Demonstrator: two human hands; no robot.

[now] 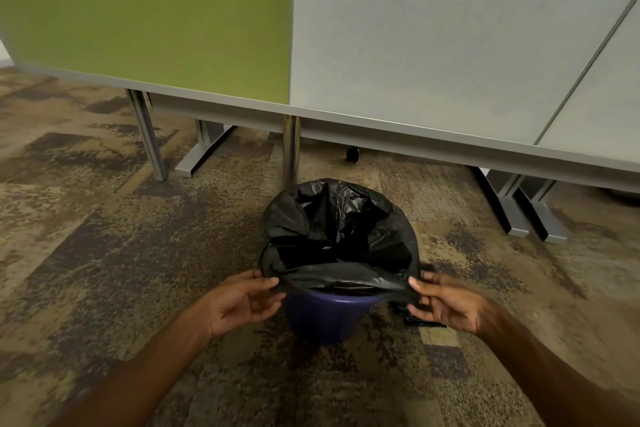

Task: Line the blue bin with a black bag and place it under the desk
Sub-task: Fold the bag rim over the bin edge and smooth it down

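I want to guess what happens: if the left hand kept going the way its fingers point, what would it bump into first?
Probably the black bag: the left hand already pinches its near edge, fingers pointing right across the blue bin. Beyond that, likely the right hand, though depth is hard to judge.

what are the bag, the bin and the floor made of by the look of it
Black bag: thin plastic film, glossy, with sharp crinkles and highlights. Blue bin: probably moulded plastic, smooth with a dull sheen, though dim light leaves it open. Floor: carpet, matte, with a speckled brown and grey pile.
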